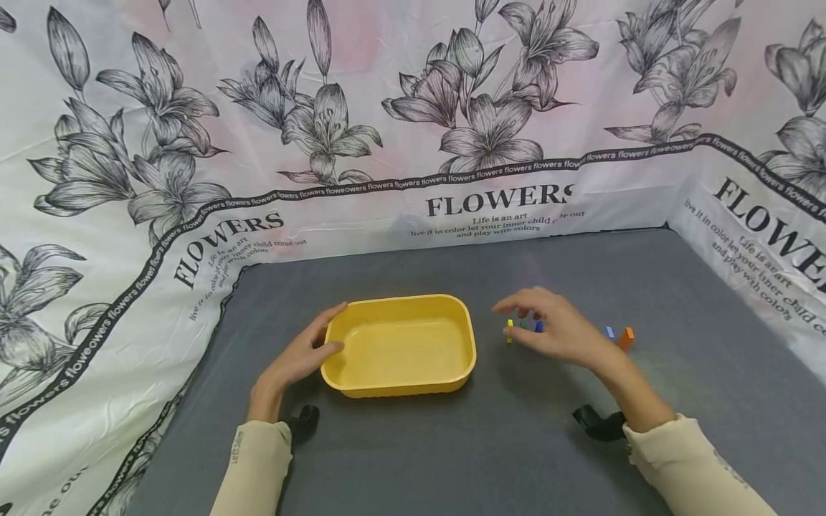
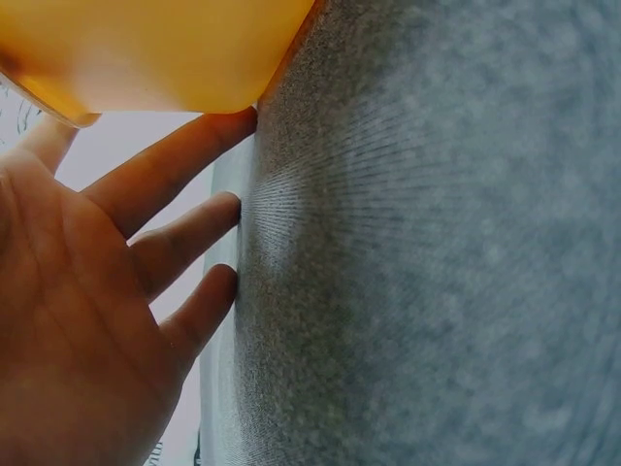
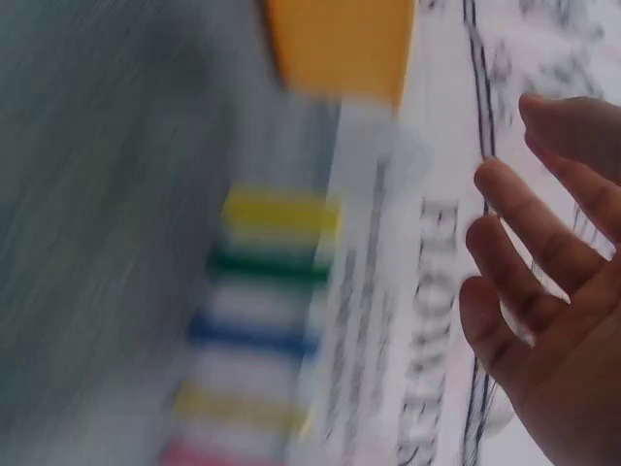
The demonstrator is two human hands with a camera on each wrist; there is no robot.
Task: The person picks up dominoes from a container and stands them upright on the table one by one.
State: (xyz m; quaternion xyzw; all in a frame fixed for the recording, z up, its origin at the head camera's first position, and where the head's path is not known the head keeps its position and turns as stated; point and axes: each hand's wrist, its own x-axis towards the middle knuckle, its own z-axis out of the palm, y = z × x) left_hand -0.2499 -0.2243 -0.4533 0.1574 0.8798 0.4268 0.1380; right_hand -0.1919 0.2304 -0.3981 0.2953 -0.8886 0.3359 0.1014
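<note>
A yellow rectangular plastic tray sits on the dark grey tabletop. My left hand holds its left end, thumb over the rim and fingers along the outside. Seen from the left wrist, three spread fingers reach down to the table beside the tray. To the tray's right, my right hand hovers over a row of small upright blocks, fingers bent loosely around nothing. Past its fingers show a yellow block, a green block and a blue block. The right wrist view is blurred.
Beyond the right wrist stand an orange block and a light blue block. A flower-printed cloth walls the table at the back and both sides. Dark wrist straps show at the cuffs.
</note>
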